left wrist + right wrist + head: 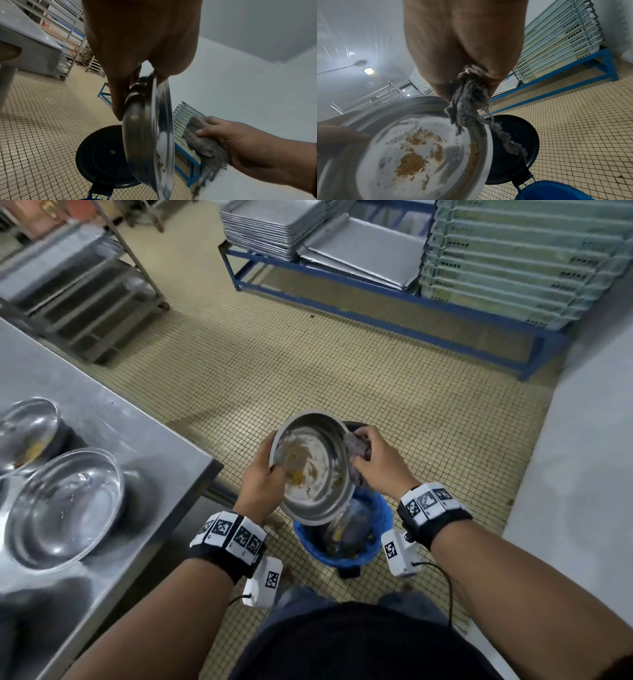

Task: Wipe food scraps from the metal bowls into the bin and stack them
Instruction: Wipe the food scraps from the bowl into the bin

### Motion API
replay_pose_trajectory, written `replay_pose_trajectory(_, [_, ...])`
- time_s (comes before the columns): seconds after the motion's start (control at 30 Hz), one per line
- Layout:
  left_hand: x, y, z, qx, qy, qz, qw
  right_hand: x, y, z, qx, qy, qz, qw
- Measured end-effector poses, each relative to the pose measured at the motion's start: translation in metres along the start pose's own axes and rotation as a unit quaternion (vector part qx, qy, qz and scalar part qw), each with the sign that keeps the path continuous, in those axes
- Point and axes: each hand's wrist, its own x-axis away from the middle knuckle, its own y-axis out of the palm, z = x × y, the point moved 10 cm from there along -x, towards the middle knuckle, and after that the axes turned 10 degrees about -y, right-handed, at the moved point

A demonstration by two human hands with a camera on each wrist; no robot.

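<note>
A metal bowl (313,470) with orange-brown food scraps hangs tilted over the blue-lined bin (375,515). My left hand (262,477) grips its left rim, thumb inside the bowl. My right hand (375,463) holds a grey rag (358,448) bunched at the bowl's right rim. The left wrist view shows the bowl (150,135) edge-on and the rag (204,142) just beside it. The right wrist view shows the scraps in the bowl (419,155) and the rag (469,105) hanging from my fingers over its rim.
On the steel table (144,440) at left stand two more metal bowls, one clean (65,508) and one with scraps (29,429). The bin's dark lid (102,155) stands raised behind it. Stacked trays (281,227) and crates (520,258) rest on a blue rack across the tiled floor.
</note>
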Motion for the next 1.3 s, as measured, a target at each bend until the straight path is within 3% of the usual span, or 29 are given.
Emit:
replay_pose_trajectory(0.17, [-0.001, -0.006, 0.010, 0.002, 0.014, -0.008, 1.000, -0.018, -0.001, -0.021, -0.013, -0.076, 0.055, 0.995])
replay_pose_trajectory(0.43, [-0.008, -0.021, 0.020, 0.007, 0.029, -0.009, 1.000, -0.050, 0.013, -0.058, 0.068, -0.172, 0.035, 0.982])
replay_pose_trajectory(0.7, [-0.005, -0.037, 0.041, 0.014, 0.065, 0.018, 0.998, -0.054, 0.041, -0.050, 0.254, -0.184, -0.075, 0.947])
replay_pose_trajectory(0.8, [-0.010, -0.044, 0.043, -0.003, 0.065, 0.029, 0.997, -0.052, 0.043, -0.043, 0.263, -0.179, -0.112, 0.942])
replay_pose_trajectory(0.9, [-0.013, -0.045, 0.048, -0.021, 0.074, 0.032, 0.997, -0.063, 0.017, -0.056, 0.158, -0.159, -0.035, 0.974])
replay_pose_trajectory(1.03, [-0.009, -0.040, 0.058, -0.019, 0.091, 0.014, 0.996, -0.072, -0.007, -0.098, 0.144, -0.218, 0.047, 0.964])
replay_pose_trajectory(1.17, [-0.004, -0.038, 0.068, 0.001, 0.101, 0.008, 0.995, -0.066, 0.019, -0.111, 0.180, -0.256, -0.012, 0.950])
replay_pose_trajectory(1.3, [-0.008, -0.051, 0.065, 0.018, 0.106, 0.023, 0.994, -0.052, 0.033, -0.092, 0.191, -0.235, -0.087, 0.949])
